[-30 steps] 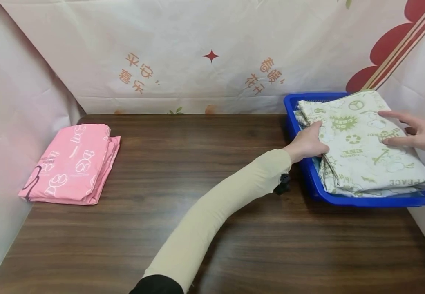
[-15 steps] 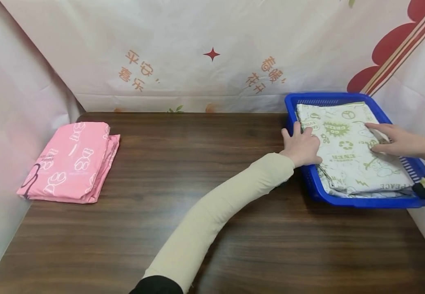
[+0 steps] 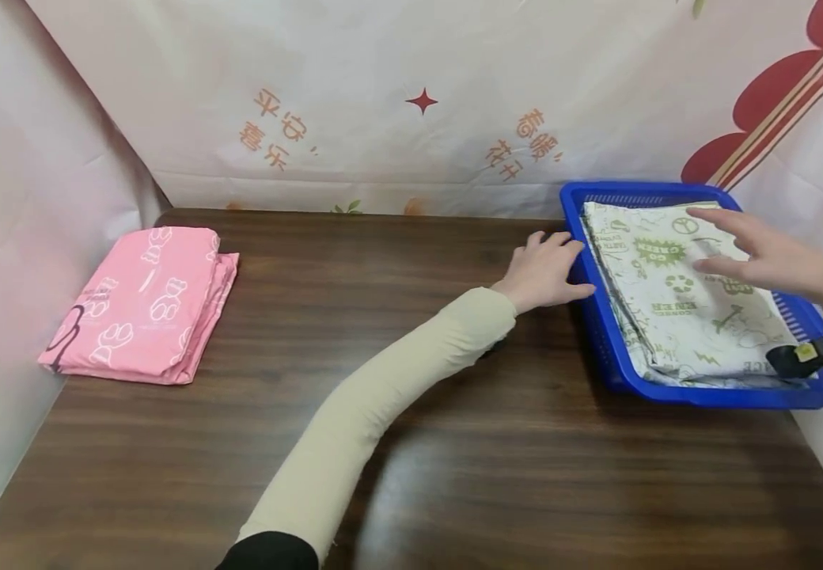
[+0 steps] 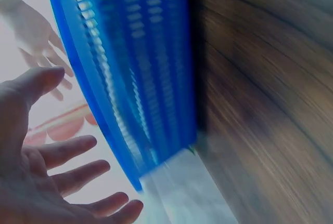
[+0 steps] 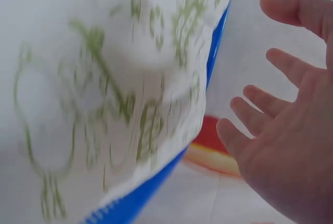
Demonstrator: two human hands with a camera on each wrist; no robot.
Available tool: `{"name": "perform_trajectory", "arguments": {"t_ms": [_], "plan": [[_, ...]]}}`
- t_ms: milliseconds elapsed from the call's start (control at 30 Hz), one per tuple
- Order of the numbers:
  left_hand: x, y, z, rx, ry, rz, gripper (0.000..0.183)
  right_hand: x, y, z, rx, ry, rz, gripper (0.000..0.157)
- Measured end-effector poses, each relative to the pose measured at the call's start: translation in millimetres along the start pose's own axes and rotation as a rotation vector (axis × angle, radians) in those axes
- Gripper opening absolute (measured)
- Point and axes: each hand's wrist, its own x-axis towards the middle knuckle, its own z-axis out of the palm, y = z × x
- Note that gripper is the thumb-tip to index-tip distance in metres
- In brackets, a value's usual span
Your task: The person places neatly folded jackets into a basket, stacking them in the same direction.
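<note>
A blue plastic basket (image 3: 604, 352) stands at the right of the table. Folded white cloth with green print (image 3: 682, 317) lies flat inside it. My left hand (image 3: 543, 269) is beside the basket's left rim, fingers spread and holding nothing; whether a fingertip touches the rim I cannot tell. Over the cloth's right part hovers my right hand (image 3: 782, 257), its fingers extended. The right wrist view has that hand (image 5: 296, 109) apart from the cloth, with nothing in its grasp. In the left wrist view, the basket's slotted wall (image 4: 130, 68) is near the left palm.
A folded pink cloth (image 3: 141, 309) with white bear outlines lies at the table's left. Printed white sheets hang behind the table (image 3: 340, 475) and at both sides. The basket is close to the back sheet (image 3: 383, 142).
The white cloth has dropped lower into the basket and both hands have let go of it. My left hand has moved left off the cloth, and the right hand has lifted away.
</note>
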Motion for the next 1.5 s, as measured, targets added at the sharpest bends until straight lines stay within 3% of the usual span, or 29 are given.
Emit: {"name": "perform_trajectory", "arguments": {"t_ms": [167, 400, 667, 1033, 1500], "plan": [[-10.2, -39.2, 0.4, -0.069, 0.045, 0.002, 0.069, 8, -20, 8.7, 0.039, -0.009, -0.043, 0.079], [-27.3, -85.5, 5.2, -0.250, 0.075, -0.013, 0.070, 22, -45, 21.0, 0.055, 0.013, -0.155, 0.077], [-48.6, -131.3, 6.2, -0.334, 0.113, -0.040, 0.069, 44, -81, 37.7, 0.068, 0.038, -0.210, 0.077], [-77.8, -175.2, 14.2, -0.427, 0.155, -0.064, 0.067, 67, -131, 66.6, 0.081, 0.014, -0.336, 0.077], [-115.6, -219.2, 9.5, -0.441, 0.202, -0.090, 0.064, 92, -162, 110.7, 0.174, 0.069, -0.427, 0.073]]}}
